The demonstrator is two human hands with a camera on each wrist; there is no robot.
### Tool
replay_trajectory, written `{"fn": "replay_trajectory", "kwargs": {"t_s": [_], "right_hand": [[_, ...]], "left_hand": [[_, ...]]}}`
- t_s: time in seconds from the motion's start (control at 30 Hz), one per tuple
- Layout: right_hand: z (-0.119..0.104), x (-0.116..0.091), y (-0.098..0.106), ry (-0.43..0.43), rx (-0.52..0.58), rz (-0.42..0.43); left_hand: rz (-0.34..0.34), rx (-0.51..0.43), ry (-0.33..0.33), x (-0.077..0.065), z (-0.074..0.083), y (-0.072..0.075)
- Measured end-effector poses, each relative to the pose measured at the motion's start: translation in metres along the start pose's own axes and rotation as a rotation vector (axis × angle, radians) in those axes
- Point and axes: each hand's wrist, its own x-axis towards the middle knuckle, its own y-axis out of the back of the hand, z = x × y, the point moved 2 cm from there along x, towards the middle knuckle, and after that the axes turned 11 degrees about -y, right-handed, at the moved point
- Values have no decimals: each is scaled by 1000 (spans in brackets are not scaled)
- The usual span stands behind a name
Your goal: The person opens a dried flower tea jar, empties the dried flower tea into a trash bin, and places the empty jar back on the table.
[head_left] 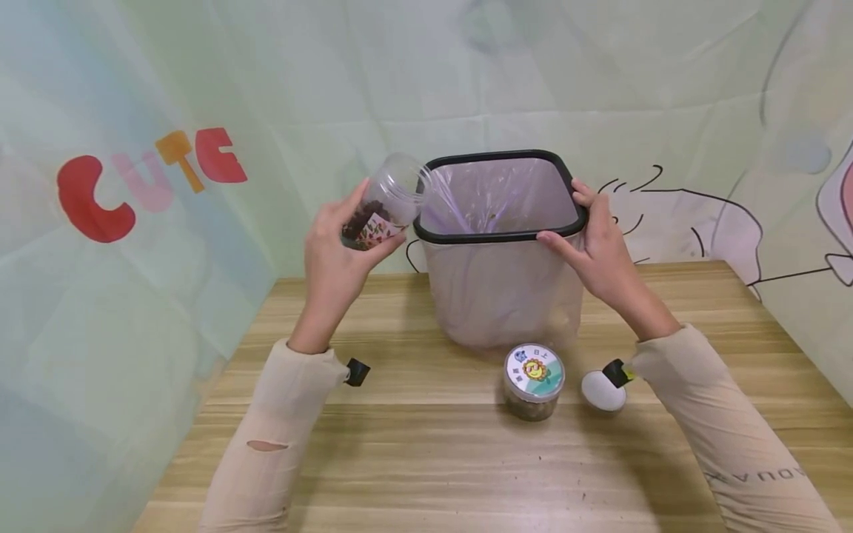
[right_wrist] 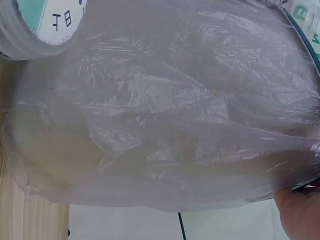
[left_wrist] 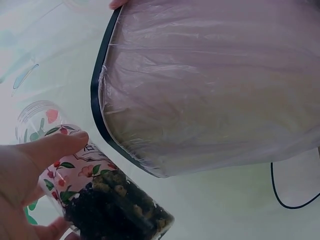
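Observation:
My left hand [head_left: 340,248] grips a clear plastic jar [head_left: 400,185] with a flowery label, tilted so its uncapped mouth points at the left rim of a trash can [head_left: 503,289]. Dark, crumbly stuff [left_wrist: 120,207] lies in the jar's lower end. The can has a black rim and a thin, see-through liner bag [head_left: 493,192]. At the can's right front corner my right hand [head_left: 600,248] holds the rim, thumb along the front and fingers at the side.
In front of the can stands a short round tub [head_left: 533,385] with a sunflower lid. Right of it, partly behind the wrist camera, lies a white round lid [head_left: 603,392]. Small dark crumbs dot the wooden table [head_left: 426,459]. A printed cloth [head_left: 373,74] hangs behind and at the left.

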Motion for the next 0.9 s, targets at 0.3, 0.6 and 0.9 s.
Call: {"fn": "replay_trajectory", "kwargs": {"t_s": [0.3, 0.6, 0.9], "right_hand": [[-1, 0, 0, -8, 6, -11], [-1, 0, 0, -2, -3, -9], [0, 0, -2, -2, -5, -16]], "left_hand": [[-25, 24, -20, 15, 5, -4], [-41, 85, -72, 24, 16, -8], [-63, 150, -124, 29, 27, -13]]}}
